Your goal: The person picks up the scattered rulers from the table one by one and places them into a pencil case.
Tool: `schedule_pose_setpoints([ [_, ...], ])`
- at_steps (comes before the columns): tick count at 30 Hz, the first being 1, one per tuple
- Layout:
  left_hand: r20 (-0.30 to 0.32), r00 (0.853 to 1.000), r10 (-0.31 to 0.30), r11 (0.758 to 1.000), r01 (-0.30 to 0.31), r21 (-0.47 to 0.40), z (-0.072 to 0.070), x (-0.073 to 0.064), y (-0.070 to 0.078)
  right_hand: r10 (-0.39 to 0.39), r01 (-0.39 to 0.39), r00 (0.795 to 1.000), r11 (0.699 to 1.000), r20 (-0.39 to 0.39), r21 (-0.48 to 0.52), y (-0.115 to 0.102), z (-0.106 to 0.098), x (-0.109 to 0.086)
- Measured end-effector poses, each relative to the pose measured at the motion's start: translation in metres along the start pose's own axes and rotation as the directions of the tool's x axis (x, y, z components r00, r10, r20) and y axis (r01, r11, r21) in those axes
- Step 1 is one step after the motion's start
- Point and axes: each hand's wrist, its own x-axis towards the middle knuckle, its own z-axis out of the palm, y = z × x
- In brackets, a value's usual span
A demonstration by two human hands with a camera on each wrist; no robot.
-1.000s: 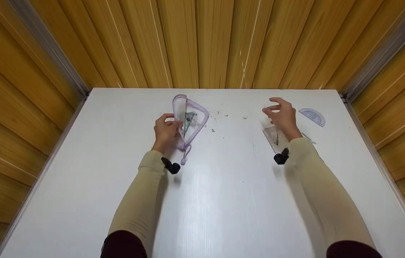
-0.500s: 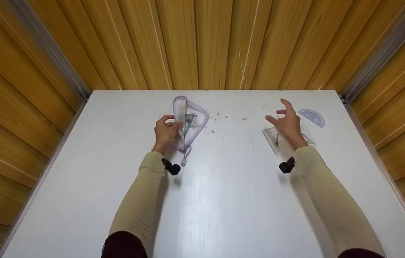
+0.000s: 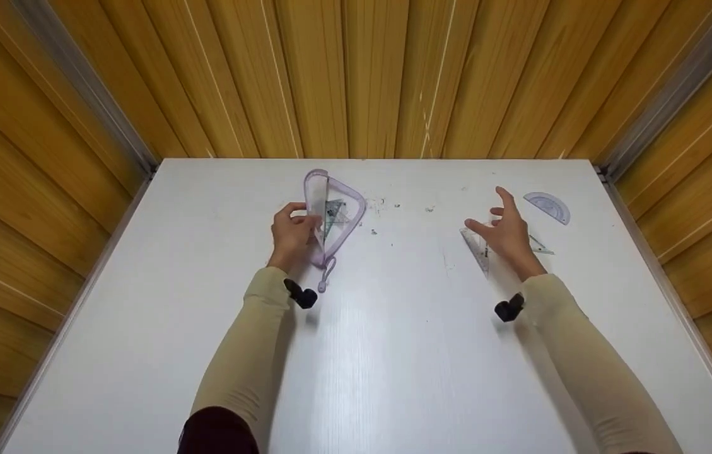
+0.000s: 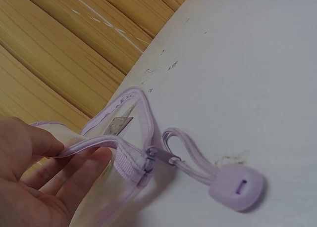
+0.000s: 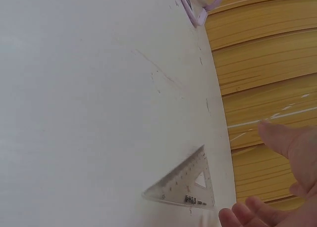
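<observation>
My left hand pinches the edge of a see-through zip pouch with lilac trim, holding its mouth apart. Inside the pouch lies a clear piece with green and dark markings. The zip's lilac cord ends in a toggle, lying on the table in the left wrist view. Over on the right, my right hand hovers with thumb and fingers spread and nothing between them. Below it lies a clear triangular set square, partly covered by the hand in the head view.
A bluish protractor lies right of my right hand. Beside that wrist shows the corner of another clear piece. Dark scuffs mark the white table. Wood-look panels wall the back and sides.
My right hand has drawn back toward me and slightly right, its fingers spreading from a near pinch. More of the piece beside that wrist shows. My left hand and the pouch stay put.
</observation>
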Motion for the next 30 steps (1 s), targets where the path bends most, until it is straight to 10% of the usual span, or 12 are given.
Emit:
schedule_pose_setpoints([
  [30, -0.001, 1.0, -0.005, 0.999, 0.005, -0.032, 0.001, -0.001, 0.003, 0.041, -0.042, 0.999, 0.996, 0.019, 0.08, 0.021, 0.014, -0.023],
])
